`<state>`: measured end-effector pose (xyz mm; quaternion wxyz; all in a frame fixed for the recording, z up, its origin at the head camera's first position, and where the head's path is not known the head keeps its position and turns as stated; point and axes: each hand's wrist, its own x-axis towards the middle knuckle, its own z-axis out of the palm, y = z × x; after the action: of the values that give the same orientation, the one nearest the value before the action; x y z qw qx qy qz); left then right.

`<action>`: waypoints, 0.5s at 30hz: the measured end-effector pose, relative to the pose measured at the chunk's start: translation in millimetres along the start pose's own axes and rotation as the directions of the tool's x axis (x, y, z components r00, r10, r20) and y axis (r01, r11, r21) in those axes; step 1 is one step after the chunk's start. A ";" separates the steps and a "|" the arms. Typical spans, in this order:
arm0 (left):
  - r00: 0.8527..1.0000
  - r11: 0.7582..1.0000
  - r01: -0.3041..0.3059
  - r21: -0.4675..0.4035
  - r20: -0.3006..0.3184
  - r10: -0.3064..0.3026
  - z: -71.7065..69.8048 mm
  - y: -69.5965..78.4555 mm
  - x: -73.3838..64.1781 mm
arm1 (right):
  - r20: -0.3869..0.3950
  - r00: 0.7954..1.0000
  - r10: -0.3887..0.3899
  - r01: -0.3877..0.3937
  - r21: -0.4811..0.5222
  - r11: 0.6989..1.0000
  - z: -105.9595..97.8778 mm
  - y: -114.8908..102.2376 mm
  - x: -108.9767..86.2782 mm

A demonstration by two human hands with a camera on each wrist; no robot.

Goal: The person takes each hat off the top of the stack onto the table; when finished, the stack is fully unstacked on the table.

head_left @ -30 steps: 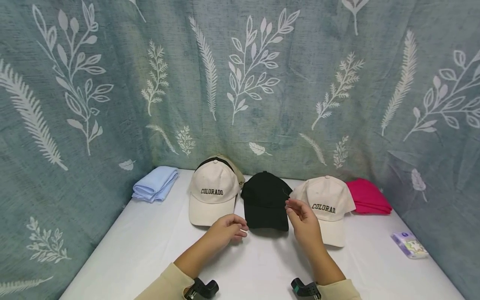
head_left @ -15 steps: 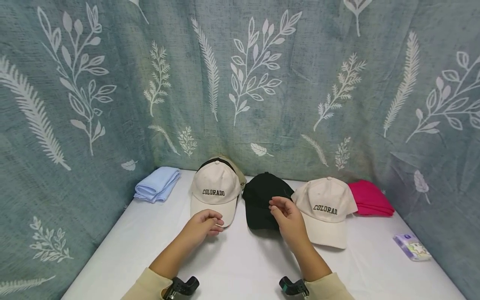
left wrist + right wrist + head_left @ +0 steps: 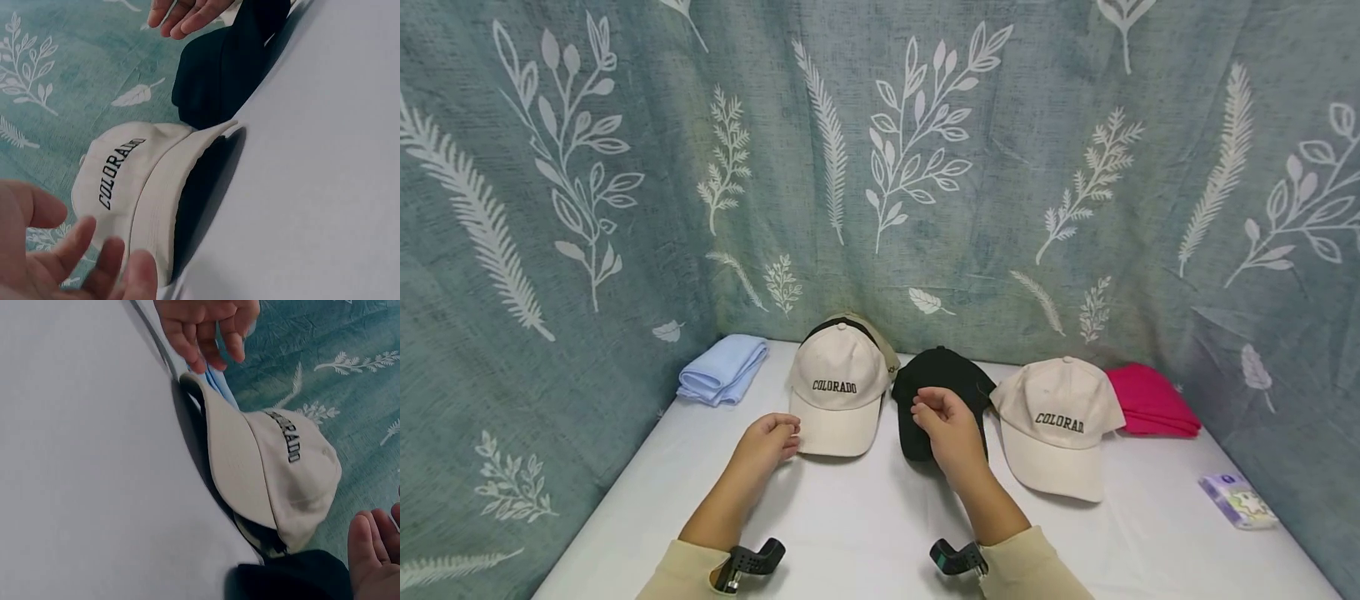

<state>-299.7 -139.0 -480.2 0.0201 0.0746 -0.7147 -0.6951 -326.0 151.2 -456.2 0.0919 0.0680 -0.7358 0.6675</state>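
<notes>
On the left, a cream baseball cap (image 3: 838, 367) lettered COLORADO sits in front of a black cap and a tan cap (image 3: 880, 335), only partly visible behind it. My left hand (image 3: 763, 442), fingers loosely bent and holding nothing, hovers by the left edge of its brim; contact is unclear. A black cap (image 3: 917, 375) stands in the middle, partly covered in the head view by my right hand (image 3: 951, 429), which is also relaxed and holds nothing. Right of it rests another cream COLORADO cap (image 3: 1060, 396). In the left wrist view the cream cap (image 3: 119, 169) lies beyond the left fingers.
A folded light-blue cloth (image 3: 722, 369) lies at the back left of the white table (image 3: 850, 533). Behind the right cap is a folded magenta cloth (image 3: 1153, 404). A small purple-and-white packet (image 3: 1237, 502) lies at the right edge. Patterned curtains (image 3: 970, 208) enclose the table.
Both hands have moved left. The left went from between the left cream cap and the black cap to the cream brim's left side; the right went from the right cream cap to before the black one.
</notes>
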 end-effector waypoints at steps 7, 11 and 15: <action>0.990 0.994 0.109 0.020 -0.096 -0.107 -8.8 -5.7 3.7 | -0.001 0.999 0.037 -0.037 -0.019 0.999 28.6 2.7 1.2; 0.986 0.989 0.145 0.011 -0.078 -0.144 -10.4 -8.3 5.2 | -0.021 0.998 0.065 -0.066 -0.039 0.997 44.2 5.9 4.2; 0.987 0.989 0.147 -0.005 -0.070 -0.147 -11.7 -10.8 6.6 | -0.047 0.995 0.086 -0.089 -0.070 0.994 59.6 7.8 7.7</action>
<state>-303.8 -151.7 -491.1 -0.0060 0.1517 -0.7060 -0.6917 -337.9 92.9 -467.5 0.0813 0.0176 -0.7593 0.6454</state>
